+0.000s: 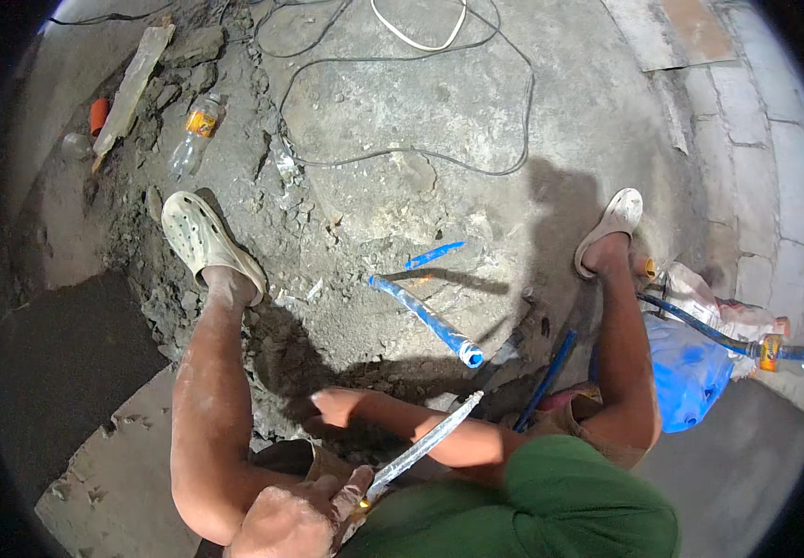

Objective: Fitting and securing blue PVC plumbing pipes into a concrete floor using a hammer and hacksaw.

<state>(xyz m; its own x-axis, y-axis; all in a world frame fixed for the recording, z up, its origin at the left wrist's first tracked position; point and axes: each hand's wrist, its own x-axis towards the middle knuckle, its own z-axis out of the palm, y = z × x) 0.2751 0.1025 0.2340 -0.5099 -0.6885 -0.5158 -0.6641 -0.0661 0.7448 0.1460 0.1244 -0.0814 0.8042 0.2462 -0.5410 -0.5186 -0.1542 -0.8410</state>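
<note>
At the lower edge, my left hand is closed around the lower end of a long, narrow, greyish-white blade-like tool. Its tip points up and to the right; a small yellow spot shows beside my fingers. My right forearm crosses leftward in front of my body. My right hand is low over the rubble between my legs, its fingers blurred and partly in shadow. Beyond the tool's tip, a blue pipe smeared with white slants over the broken ground, its open end towards me. A shorter blue pipe piece lies behind it.
Another blue pipe lies by my right knee, near a blue plastic bag. A clear bottle is around a dark pipe's end. Left are a plastic bottle, a plank and rubble. A black cable loops ahead.
</note>
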